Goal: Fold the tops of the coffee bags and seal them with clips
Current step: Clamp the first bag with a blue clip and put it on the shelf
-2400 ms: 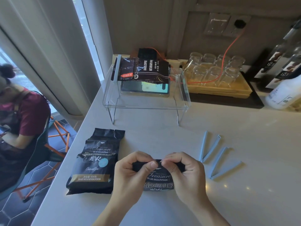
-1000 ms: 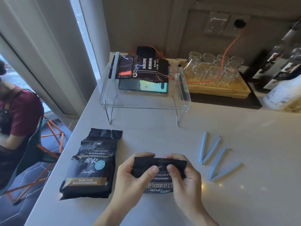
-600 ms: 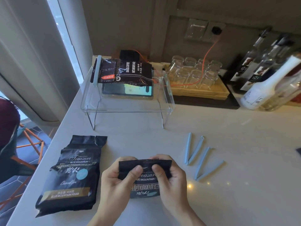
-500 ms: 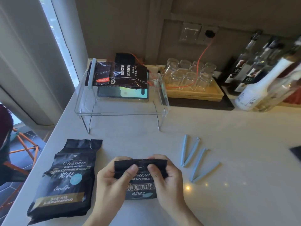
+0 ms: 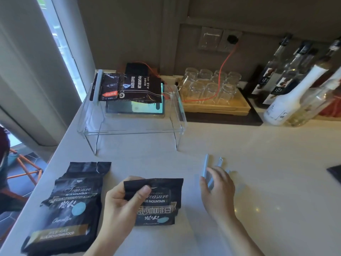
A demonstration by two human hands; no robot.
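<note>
- Landmark: clear acrylic riser shelf (image 5: 129, 126) at the back-left of the pale counter (image 5: 267, 182).
- Small black coffee bag with white lettering (image 5: 158, 202) lies flat on the counter in front of the shelf, top already folded over.
- Left hand (image 5: 120, 206) pinches the folded top at its left corner, thumb on the front, fingers curled behind.
- Right hand (image 5: 217, 191) is off the bag, to the front-right of the shelf, fingers spread and reaching over the pale blue plastic sealing clips (image 5: 205, 166); touching or gripping one, cannot tell, blurred.
- The clips lie on the counter front-right of the shelf, partly hidden under that hand; only the far ends show.
- Larger black coffee bag with gold band (image 5: 70, 206) lies flat front-left of the shelf, near the counter edge, top unfolded and crumpled, no clip on it.
- On top of the shelf: a dark glossy coffee bag (image 5: 132, 87) lying sideways, with a pale blue clip (image 5: 97, 85) along its left end, over a tablet with a lit screen (image 5: 136, 108).
- Right of the shelf: wooden tray (image 5: 217, 108) of upturned clear glasses (image 5: 208, 84), an orange cable (image 5: 221, 71) draped across them.
- Further right: white squeeze bottle (image 5: 291, 100) and dark glass bottles (image 5: 273, 74) against the wall.
</note>
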